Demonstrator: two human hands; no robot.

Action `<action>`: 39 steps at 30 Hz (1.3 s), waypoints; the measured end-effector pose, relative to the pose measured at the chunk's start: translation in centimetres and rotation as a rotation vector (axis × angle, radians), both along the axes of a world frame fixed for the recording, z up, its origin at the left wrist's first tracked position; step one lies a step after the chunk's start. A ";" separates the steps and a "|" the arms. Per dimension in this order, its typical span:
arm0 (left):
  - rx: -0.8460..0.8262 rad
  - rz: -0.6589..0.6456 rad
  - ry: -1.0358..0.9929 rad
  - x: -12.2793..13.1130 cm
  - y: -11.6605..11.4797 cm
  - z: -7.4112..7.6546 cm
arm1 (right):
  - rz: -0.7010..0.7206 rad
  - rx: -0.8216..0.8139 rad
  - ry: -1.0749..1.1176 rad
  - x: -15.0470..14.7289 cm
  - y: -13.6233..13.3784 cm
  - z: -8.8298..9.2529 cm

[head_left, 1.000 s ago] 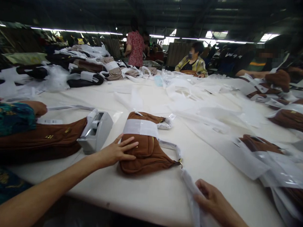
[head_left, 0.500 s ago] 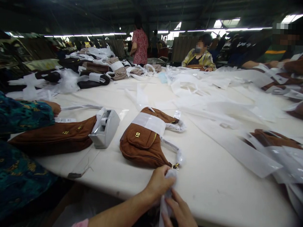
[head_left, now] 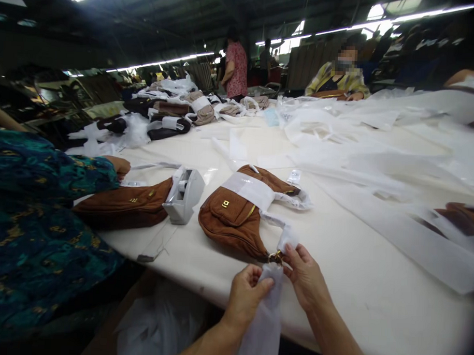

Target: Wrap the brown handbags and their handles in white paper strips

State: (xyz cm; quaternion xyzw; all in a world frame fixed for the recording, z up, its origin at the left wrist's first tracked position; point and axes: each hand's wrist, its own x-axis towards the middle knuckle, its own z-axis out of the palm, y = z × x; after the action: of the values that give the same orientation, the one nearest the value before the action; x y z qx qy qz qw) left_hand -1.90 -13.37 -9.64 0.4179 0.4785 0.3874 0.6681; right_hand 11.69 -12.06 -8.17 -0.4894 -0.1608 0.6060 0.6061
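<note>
A brown corduroy handbag (head_left: 239,214) lies near the table's front edge with a white paper band (head_left: 247,191) around its middle. Its strap (head_left: 284,228) is wrapped in white paper and joins the bag at a gold-coloured ring (head_left: 275,258). My left hand (head_left: 246,292) is closed on a strip of thin white wrapping paper (head_left: 269,303), which hangs over the edge just below the ring. On the ring's right side, my right hand (head_left: 305,275) pinches the wrapped strap end, thumb and fingers together; the exact grip is partly hidden.
A grey tape dispenser (head_left: 185,199) stands left of the bag, beside another brown bag (head_left: 127,205). A co-worker's sleeve (head_left: 85,167) reaches in there. White sheets (head_left: 375,213) spread over the right side; wrapped bags (head_left: 169,118) are heaped at the back left.
My right hand has moved up from the hanging paper to the strap end by the ring. My left hand stays on the paper, slightly lower. The view has tilted and turned left.
</note>
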 end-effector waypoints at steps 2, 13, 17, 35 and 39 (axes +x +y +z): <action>0.042 -0.051 -0.027 0.2 -0.1 0.3 | 0.021 -0.022 -0.093 -0.4 -1.5 -0.8; 0.754 -0.225 0.625 -0.6 2.1 4.4 | 0.060 -0.074 -0.354 -0.5 -4.7 -1.7; 0.668 -0.347 0.511 1.4 4.9 4.9 | 0.024 0.043 -0.502 0.5 -3.1 -0.6; 0.434 -0.355 0.326 2.8 6.1 4.3 | 0.114 0.583 -1.438 6.6 0.8 2.4; 0.358 -0.405 0.131 2.2 6.5 5.9 | 0.123 0.596 -1.416 6.0 0.6 3.0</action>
State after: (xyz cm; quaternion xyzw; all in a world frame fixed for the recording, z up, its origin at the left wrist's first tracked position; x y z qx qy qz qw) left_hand 0.29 -6.89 -3.69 0.6406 0.3515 0.2965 0.6149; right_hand 17.68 -11.46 -5.15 -0.5668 -0.6936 0.1122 0.4301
